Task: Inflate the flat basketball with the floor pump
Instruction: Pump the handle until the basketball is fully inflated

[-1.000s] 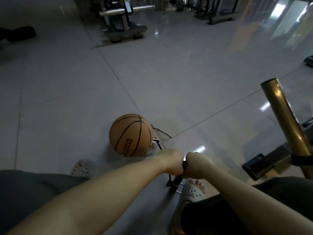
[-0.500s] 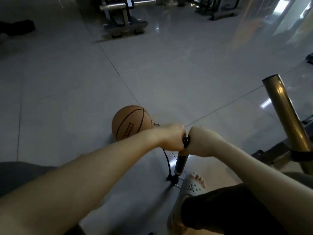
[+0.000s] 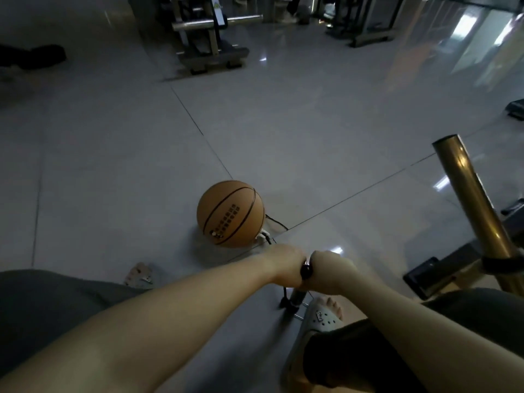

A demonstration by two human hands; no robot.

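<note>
Down goes the handle again! Half a second back it was raised with the barrel showing; now the left hand (image 3: 286,266) and right hand (image 3: 330,272) have driven the slim black floor pump (image 3: 297,298) almost to the bottom of its stroke. Each grip is wrapped tight round the crossbar handle, one either side of the pump's shaft. A pale grey clog sandal (image 3: 321,321) pins the pump's foot. The orange rubber basketball (image 3: 231,214) sits on the floor just beyond the pump, with a thin black hose (image 3: 277,222) at its base. It looks round already, so I'd say another stroke of air has just gone in.

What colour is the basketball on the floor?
Orange-brown with black seam lines and a block of dark print, in the head view: basketball.
</note>
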